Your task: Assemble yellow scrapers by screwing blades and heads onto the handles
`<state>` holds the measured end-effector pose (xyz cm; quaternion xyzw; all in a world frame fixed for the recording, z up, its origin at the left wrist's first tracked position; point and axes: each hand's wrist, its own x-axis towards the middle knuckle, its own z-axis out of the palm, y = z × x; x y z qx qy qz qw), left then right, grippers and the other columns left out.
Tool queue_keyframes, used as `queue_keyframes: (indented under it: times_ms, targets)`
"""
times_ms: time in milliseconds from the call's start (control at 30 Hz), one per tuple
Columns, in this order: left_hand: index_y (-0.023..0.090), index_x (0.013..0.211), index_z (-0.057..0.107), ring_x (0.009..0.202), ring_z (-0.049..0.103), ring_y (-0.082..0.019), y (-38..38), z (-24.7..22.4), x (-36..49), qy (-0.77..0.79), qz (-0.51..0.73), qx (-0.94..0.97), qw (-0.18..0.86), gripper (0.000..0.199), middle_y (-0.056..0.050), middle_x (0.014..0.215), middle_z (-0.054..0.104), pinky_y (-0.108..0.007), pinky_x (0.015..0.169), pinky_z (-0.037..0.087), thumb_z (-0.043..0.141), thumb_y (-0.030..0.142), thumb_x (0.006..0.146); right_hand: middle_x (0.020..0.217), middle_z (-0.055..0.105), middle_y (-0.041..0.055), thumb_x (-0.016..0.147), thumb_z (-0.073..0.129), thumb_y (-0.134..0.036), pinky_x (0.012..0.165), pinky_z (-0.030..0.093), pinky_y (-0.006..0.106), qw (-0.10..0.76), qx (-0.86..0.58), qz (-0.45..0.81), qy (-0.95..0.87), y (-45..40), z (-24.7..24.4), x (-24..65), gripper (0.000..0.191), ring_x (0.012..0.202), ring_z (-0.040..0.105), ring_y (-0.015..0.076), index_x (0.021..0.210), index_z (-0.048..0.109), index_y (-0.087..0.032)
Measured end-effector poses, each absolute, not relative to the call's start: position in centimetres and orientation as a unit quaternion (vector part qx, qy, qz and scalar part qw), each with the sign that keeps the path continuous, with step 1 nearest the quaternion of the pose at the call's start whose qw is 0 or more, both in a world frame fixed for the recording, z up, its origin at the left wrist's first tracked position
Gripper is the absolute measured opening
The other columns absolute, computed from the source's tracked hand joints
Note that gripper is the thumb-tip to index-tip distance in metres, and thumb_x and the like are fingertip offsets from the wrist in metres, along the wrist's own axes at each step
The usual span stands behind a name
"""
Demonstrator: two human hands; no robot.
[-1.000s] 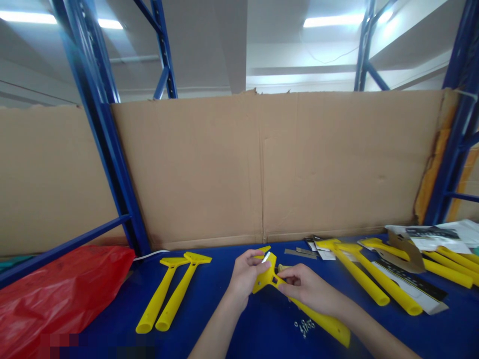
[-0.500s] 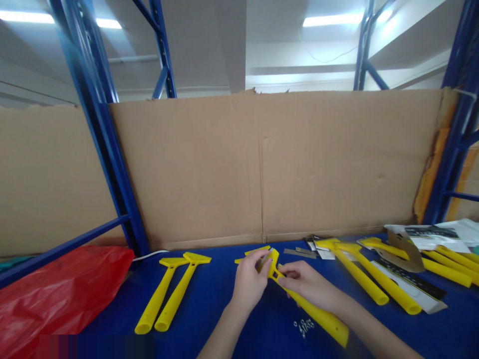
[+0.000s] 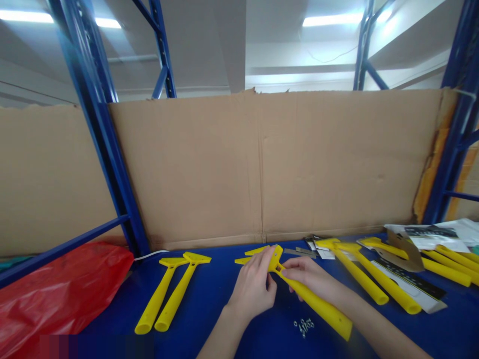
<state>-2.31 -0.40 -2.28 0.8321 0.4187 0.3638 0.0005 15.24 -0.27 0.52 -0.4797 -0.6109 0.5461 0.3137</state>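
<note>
At the blue counter (image 3: 205,294) we're holding a yellow scraper (image 3: 322,308), left hand (image 3: 253,286) cupping, right hand (image 3: 312,276) pinching, prob midway, loose hardware (image 3: 305,326) remaining.

A tall brown cardboard sheet (image 3: 194,169) stood upright behind a flat blue work surface (image 3: 205,291), between blue perforated metal rack posts (image 3: 121,174). Above it, glowing white tube lights (image 3: 333,21) shone below a pale grey ceiling (image 3: 194,50).

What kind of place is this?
Probably a workshop or storeroom: there's a blue metal rack, a blue work surface with lots of yellow tools, and a scatter of small shiny parts.
</note>
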Motion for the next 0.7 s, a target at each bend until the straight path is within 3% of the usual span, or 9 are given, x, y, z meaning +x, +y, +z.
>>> queue_keyframes:
  times_ms: [100,300,700]
  targets:
    - [0.023,0.14,0.035,0.121,0.053,-0.021,-0.12,-2.47,-2.42,0.412,0.359,0.837,-0.026,0.068,-0.009,0.133,0.054,-0.04,0.101,0.046,0.043,0.003,0.075,0.052,0.059,-0.002,0.072,0.059,-0.036,0.042,0.04,0.02,0.312,-0.477,0.555,-0.606,-0.25,0.55,15.29,0.021,0.039,0.051,0.0089,0.078,0.06,-0.017]
    - [0.02,0.124,0.055,0.117,0.056,-0.024,0.35,-2.76,-2.54,0.416,0.321,0.844,-0.106,0.046,-0.011,0.131,0.056,-0.041,0.099,0.047,0.041,0.005,0.082,0.051,0.059,-0.0029,0.069,0.059,-0.042,0.042,0.039,0.021,0.319,-0.461,0.576,-0.595,-0.08,0.4,15.42,0.026,0.038,0.051,0.0092,0.078,0.057,-0.018]
    - [0.024,0.126,0.053,0.114,0.057,-0.021,0.33,-2.7,-2.22,0.429,0.349,0.829,-0.086,0.051,-0.008,0.124,0.061,-0.04,0.098,0.047,0.037,0.003,0.083,0.05,0.058,-0.0016,0.076,0.049,-0.05,0.037,0.035,0.021,0.316,-0.437,0.616,-0.574,-0.06,0.92,15.37,0.034,0.036,0.05,0.0098,0.072,0.057,-0.018]
